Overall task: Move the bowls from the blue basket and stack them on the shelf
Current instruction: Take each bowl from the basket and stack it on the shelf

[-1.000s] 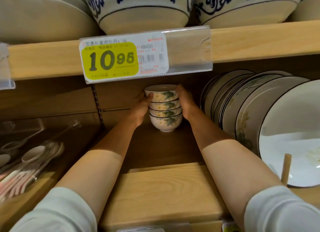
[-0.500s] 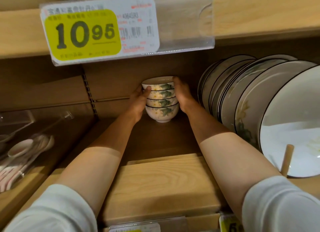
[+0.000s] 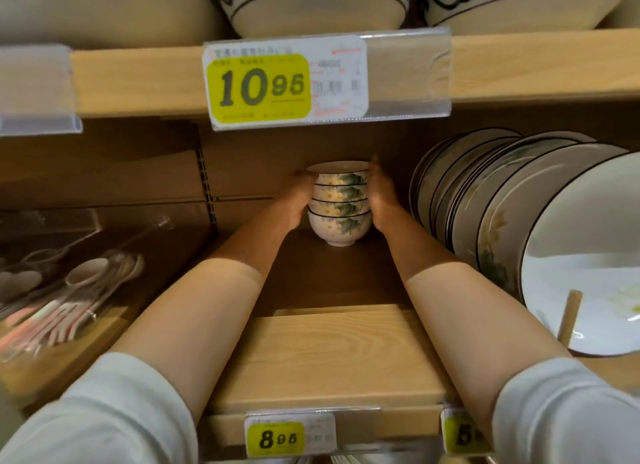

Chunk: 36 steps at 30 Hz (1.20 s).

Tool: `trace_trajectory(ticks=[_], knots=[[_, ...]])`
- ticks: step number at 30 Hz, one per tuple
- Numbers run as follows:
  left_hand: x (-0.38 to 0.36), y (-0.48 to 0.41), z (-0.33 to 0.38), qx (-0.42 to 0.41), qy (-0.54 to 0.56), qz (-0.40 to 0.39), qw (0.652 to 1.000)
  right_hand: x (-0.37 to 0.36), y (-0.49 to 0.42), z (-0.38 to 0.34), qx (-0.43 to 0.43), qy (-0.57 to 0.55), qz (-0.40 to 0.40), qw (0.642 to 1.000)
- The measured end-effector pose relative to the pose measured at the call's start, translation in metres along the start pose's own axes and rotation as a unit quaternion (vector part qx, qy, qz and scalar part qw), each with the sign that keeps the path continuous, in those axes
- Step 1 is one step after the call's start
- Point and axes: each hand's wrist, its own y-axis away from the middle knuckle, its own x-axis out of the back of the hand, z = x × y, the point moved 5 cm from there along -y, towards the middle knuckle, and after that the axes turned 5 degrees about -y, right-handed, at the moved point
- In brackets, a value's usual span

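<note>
A stack of several small white bowls (image 3: 339, 204) with yellow flowers and green leaves stands deep on the wooden shelf (image 3: 325, 356), its foot on the board. My left hand (image 3: 298, 200) holds the stack's left side and my right hand (image 3: 379, 197) holds its right side. Both arms reach in from below. The blue basket is out of view.
Upright white plates (image 3: 519, 228) lean in a row at the right, behind a wooden peg (image 3: 568, 318). Ceramic spoons (image 3: 69, 290) lie in a clear bin at the left. Large bowls (image 3: 311, 3) sit on the upper shelf, with a 10.95 price tag (image 3: 259, 86) on its edge.
The bowl stack and both hands stay together at the back of the shelf. The camera tilted down, then back up, bringing the lower price tags into view.
</note>
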Motion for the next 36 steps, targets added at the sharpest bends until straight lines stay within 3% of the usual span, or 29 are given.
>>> trace_trajectory(ticks=[10, 17, 22, 27, 32, 36], knots=[[0.036, 0.069, 0.005, 0.034, -0.002, 0.033, 0.999, 0.017, 0.058, -0.024, 0.001, -0.035, 0.053, 0.998], [0.066, 0.135, -0.004, 0.046, 0.049, 0.012, 0.998, 0.024, 0.148, -0.026, -0.021, -0.042, 0.02, 0.999], [0.095, 0.214, -0.018, -0.05, 0.107, 0.016, 0.993, 0.036, 0.226, -0.022, 0.001, -0.08, 0.006, 0.997], [0.113, 0.299, -0.037, -0.085, 0.132, 0.02, 0.987, 0.046, 0.298, -0.014, -0.016, -0.12, -0.036, 0.992], [0.127, 0.375, -0.05, -0.079, 0.16, 0.072, 0.981, 0.052, 0.357, 0.002, -0.062, -0.157, -0.094, 0.981], [0.137, 0.446, -0.082, -0.03, 0.18, 0.15, 0.972, 0.061, 0.403, 0.022, -0.11, -0.185, -0.132, 0.968]])
